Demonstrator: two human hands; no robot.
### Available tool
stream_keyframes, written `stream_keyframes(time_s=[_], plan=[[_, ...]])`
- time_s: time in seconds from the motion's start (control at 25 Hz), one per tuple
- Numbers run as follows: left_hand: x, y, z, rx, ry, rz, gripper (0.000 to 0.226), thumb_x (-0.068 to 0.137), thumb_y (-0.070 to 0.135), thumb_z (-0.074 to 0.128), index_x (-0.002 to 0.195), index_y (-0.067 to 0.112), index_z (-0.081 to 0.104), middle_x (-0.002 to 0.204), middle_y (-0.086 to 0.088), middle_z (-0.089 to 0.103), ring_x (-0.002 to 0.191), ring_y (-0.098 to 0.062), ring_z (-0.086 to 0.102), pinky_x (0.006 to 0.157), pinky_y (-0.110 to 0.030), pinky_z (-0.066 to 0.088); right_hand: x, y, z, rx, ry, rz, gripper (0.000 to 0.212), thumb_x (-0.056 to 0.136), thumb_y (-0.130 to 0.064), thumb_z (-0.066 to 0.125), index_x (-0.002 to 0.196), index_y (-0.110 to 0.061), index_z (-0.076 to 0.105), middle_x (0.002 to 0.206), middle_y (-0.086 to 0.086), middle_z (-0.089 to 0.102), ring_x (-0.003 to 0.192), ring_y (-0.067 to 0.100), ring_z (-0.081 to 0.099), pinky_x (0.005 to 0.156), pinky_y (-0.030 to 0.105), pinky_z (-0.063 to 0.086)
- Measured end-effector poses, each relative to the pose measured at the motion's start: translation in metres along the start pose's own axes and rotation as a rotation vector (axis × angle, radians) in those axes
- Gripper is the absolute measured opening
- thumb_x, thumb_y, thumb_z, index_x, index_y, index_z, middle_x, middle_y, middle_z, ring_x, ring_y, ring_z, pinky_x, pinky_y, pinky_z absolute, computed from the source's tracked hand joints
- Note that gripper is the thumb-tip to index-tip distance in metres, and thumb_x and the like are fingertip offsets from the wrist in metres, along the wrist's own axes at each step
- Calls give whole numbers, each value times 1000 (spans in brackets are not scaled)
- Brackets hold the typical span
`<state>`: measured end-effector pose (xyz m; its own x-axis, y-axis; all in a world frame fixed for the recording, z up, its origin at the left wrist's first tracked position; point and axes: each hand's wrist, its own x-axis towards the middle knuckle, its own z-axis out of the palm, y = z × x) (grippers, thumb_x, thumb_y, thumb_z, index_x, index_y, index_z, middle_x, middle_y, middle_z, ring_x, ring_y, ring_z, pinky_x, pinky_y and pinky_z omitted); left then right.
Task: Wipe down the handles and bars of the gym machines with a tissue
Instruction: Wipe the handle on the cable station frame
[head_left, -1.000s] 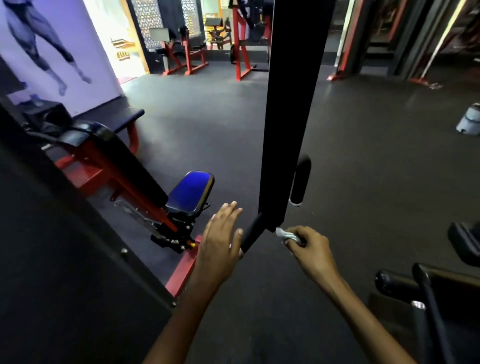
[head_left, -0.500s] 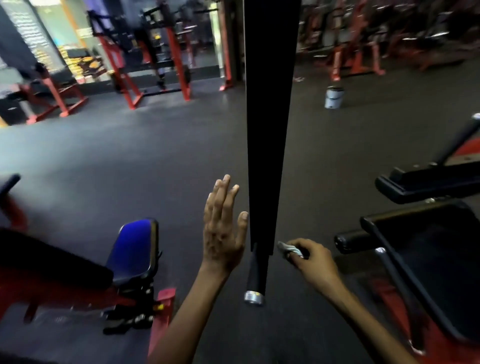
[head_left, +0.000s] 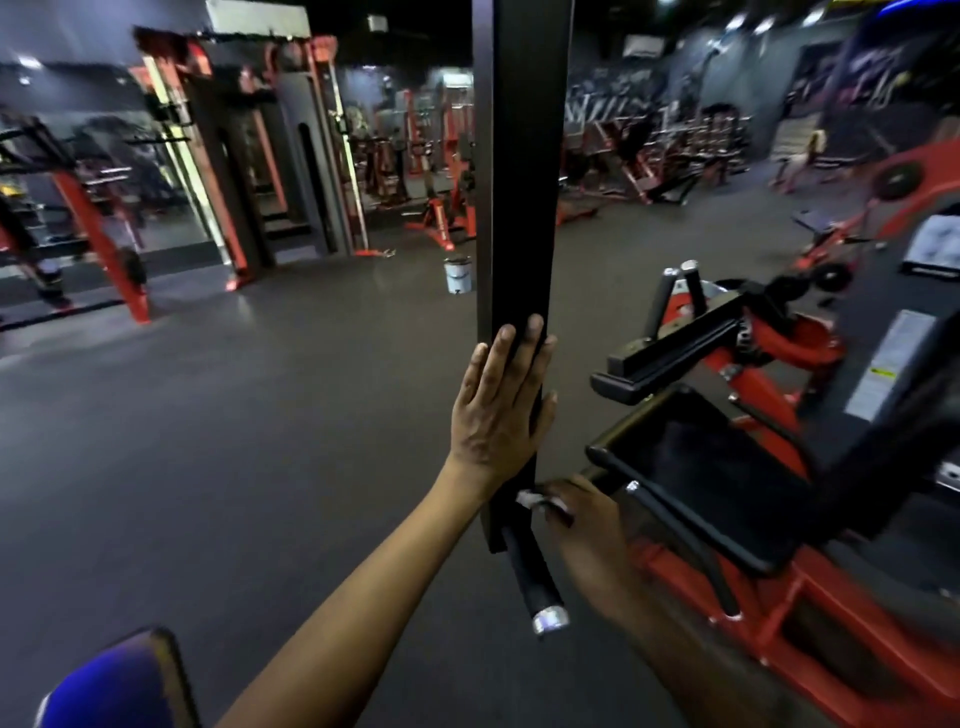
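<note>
Near left, a blue seat pad shows at the frame edge. My right hand pinches the tissue against the base of the black bar, just above the handle. My left hand lies flat on the bar, fingers straight. Far beyond stands a white bucket; its contents cannot be seen.

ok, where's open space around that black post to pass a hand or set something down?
Open: the bare floor left of the black post, from the blue seat pad back to the white bucket. Crowded: right of the post, where the right hand grips the tissue beside the black handle, tight against the red machine's pad. The left hand rests flat on the post.
</note>
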<state>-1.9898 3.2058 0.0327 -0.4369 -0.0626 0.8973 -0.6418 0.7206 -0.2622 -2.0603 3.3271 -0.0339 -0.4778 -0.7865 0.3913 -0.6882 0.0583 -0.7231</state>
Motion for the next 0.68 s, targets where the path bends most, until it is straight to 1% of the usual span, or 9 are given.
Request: stream_keyframes(time_s=[0.08, 0.12, 0.24, 0.32, 0.44, 0.48, 0.56, 0.6, 0.68], plan=[[2, -1, 0, -12, 16, 1, 78, 96, 39, 46, 154, 12, 1, 161, -4, -14, 148, -21, -10, 122, -36, 2, -3, -5, 13, -36, -69, -7, 13, 83, -19, 61, 88, -11, 69, 90, -8, 62, 82, 4, 60, 74, 14, 43], [2, -1, 0, -41, 32, -8, 80, 95, 39, 46, 154, 11, 0, 161, -4, -15, 148, -20, -11, 122, -35, 3, -12, -6, 16, -27, -88, 34, 9, 83, -14, 61, 90, -10, 67, 89, -9, 63, 81, 3, 60, 72, 12, 43], [-4, 0, 3, -190, 57, -34, 86, 92, 32, 52, 153, 12, -5, 160, -2, -18, 148, -20, -12, 120, -35, 8, -49, 1, 12, -94, -216, 139, 5, 84, 1, 61, 84, 0, 65, 83, 7, 67, 83, 15, 62, 67, 16, 47], [-7, 1, 5, -261, 56, -27, 88, 91, 26, 57, 154, 12, -4, 160, 0, -18, 148, -22, -12, 121, -37, 10, -49, -3, 2, -201, -243, 169, 8, 85, 5, 57, 79, 8, 63, 75, 10, 59, 75, 14, 56, 62, 10, 41], [-8, 4, 7, -291, 55, -36, 87, 90, 19, 59, 154, 11, 0, 160, -1, -18, 148, -26, -13, 121, -40, 7, -22, -20, 4, -233, -194, -28, 22, 90, 0, 48, 104, 4, 65, 99, 15, 62, 89, 19, 55, 75, 14, 39], [-8, 4, 8, -306, 58, -36, 87, 90, 17, 59, 154, 11, -1, 160, -1, -18, 148, -26, -14, 121, -41, 7, -18, -28, 10, -228, -238, -50, 23, 90, 0, 48, 106, 3, 64, 106, 19, 60, 95, 22, 53, 80, 19, 40], [-8, 2, 7, -336, 59, -21, 89, 91, 16, 58, 153, 11, -5, 160, -1, -18, 147, -26, -14, 121, -43, 9, -31, -35, 23, -355, -396, -175, 16, 82, 3, 59, 95, 2, 68, 105, 20, 60, 100, 30, 54, 87, 32, 44], [-8, 1, 7, -350, 58, -14, 89, 91, 16, 58, 153, 11, -6, 160, -1, -19, 147, -26, -15, 121, -43, 11, -44, -30, 22, -447, -441, -269, 13, 70, 2, 72, 82, -3, 70, 96, 16, 62, 94, 30, 58, 80, 31, 49], [-7, 3, 5, -394, 57, -25, 92, 90, 14, 58, 153, 13, -9, 159, 0, -21, 147, -24, -16, 120, -45, 14, -69, -22, 6, -490, -426, -277, 32, 38, -8, 91, 58, -18, 69, 76, -1, 60, 72, 15, 61, 59, 16, 49]])
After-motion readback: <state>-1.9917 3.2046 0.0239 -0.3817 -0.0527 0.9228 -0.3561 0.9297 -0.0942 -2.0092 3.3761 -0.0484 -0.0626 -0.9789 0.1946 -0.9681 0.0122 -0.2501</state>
